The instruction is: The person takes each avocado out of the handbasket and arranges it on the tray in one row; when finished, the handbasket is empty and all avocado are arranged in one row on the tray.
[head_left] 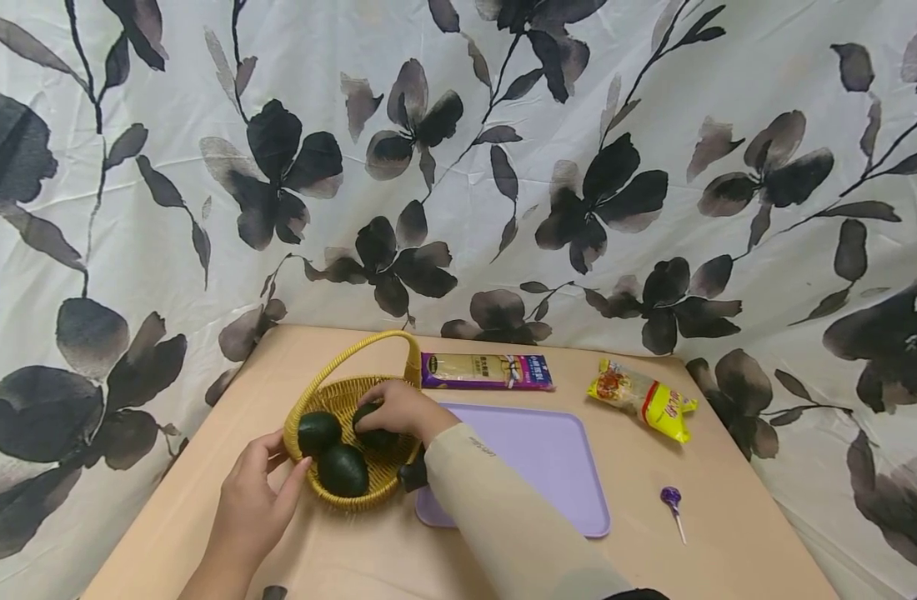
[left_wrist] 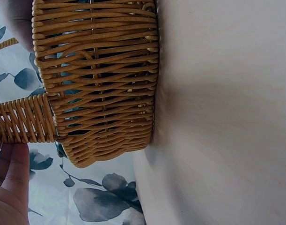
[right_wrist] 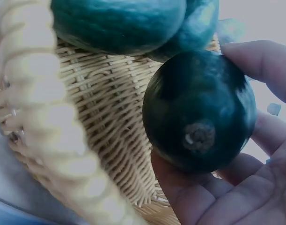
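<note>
A yellow wicker basket (head_left: 353, 500) with a tall arched handle stands on the left of the table. My left hand (head_left: 256, 496) holds it at the near left, with thumb and fingers on either side of the handle's foot (left_wrist: 23, 119). Inside the basket my right hand (head_left: 406, 404) grips a dark green avocado (right_wrist: 199, 112). The thumb and fingers curl round its sides, and its stem scar faces the right wrist camera. Two more avocados (head_left: 343, 470) lie in the basket's left half, close to the held one.
Right of the basket lies a lilac tray (head_left: 537, 450), partly covered by my right sleeve (head_left: 503, 508). A purple packet (head_left: 488, 372) lies behind it. Farther right are a yellow-and-clear packet (head_left: 642, 400) and a purple lollipop (head_left: 671, 500). A floral cloth (head_left: 458, 183) hangs behind the table.
</note>
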`<action>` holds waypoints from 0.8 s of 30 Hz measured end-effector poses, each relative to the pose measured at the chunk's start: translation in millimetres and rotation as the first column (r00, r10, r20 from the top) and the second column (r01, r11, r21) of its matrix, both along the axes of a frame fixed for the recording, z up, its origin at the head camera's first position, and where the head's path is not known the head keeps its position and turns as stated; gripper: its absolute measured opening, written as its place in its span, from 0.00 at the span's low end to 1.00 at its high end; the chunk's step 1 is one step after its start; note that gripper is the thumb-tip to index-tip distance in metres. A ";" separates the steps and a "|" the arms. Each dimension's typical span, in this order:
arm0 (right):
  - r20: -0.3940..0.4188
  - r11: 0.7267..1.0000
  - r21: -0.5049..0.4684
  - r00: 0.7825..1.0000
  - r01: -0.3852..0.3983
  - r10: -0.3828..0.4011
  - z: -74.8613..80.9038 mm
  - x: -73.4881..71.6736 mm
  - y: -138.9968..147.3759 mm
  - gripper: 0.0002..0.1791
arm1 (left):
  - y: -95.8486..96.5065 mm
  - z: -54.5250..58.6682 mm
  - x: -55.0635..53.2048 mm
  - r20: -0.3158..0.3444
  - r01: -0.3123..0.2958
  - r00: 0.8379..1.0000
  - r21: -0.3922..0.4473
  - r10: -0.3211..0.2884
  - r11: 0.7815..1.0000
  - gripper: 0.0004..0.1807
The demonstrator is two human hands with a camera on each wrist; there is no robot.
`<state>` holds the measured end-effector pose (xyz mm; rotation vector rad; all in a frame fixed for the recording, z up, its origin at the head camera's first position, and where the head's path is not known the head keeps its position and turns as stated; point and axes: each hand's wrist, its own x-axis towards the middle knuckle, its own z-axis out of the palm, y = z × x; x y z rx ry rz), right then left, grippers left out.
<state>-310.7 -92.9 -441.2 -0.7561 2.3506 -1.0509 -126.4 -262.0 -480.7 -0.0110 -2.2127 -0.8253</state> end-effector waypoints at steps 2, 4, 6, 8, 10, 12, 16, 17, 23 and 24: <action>0.018 0.999 -0.043 1.000 0.009 -0.008 2.1 -1.2 3.8 0.21 | 0.2 0.5 -0.1 -0.003 0.000 1.000 -0.004 0.000 1.000 0.31; 0.037 0.996 -0.084 0.999 0.015 -0.012 3.5 -2.2 7.7 0.20 | 0.4 0.7 0.0 -0.006 -0.001 1.000 -0.006 0.001 1.000 0.30; 0.067 0.992 -0.123 0.998 0.023 -0.015 4.1 -2.6 11.5 0.19 | 0.6 0.8 0.1 -0.009 -0.002 1.000 -0.010 0.002 1.000 0.30; 0.089 0.987 -0.158 0.996 0.031 -0.017 4.4 -2.6 15.5 0.19 | 0.7 0.8 0.1 -0.014 -0.002 1.000 -0.015 0.002 1.000 0.30; 0.095 0.983 -0.180 0.995 0.041 -0.024 3.6 -2.5 19.0 0.20 | 0.7 0.5 0.0 -0.019 -0.003 1.000 -0.018 0.003 1.000 0.30; 0.092 0.979 -0.199 0.995 0.049 -0.031 2.8 -2.3 22.1 0.20 | 0.6 0.2 -0.2 -0.024 -0.005 1.000 -0.022 0.005 1.000 0.30; 0.086 0.974 -0.217 0.995 0.059 -0.041 2.5 -1.8 27.4 0.19 | 0.6 -0.5 -0.2 -0.031 -0.005 0.999 -0.021 0.004 1.000 0.30; 0.089 0.973 -0.223 0.995 0.059 -0.040 2.6 -1.7 28.7 0.19 | 0.6 -0.6 -0.1 -0.032 -0.005 0.999 -0.022 0.004 1.000 0.30; 0.086 0.972 -0.229 0.996 0.056 -0.037 5.6 -1.1 37.8 0.17 | 0.9 0.3 0.7 -0.030 -0.005 1.000 -0.025 0.004 1.000 0.30; 0.085 0.972 -0.228 0.996 0.056 -0.037 6.1 -1.4 39.6 0.17 | 1.0 0.5 0.9 -0.031 -0.005 1.000 -0.025 0.004 1.000 0.30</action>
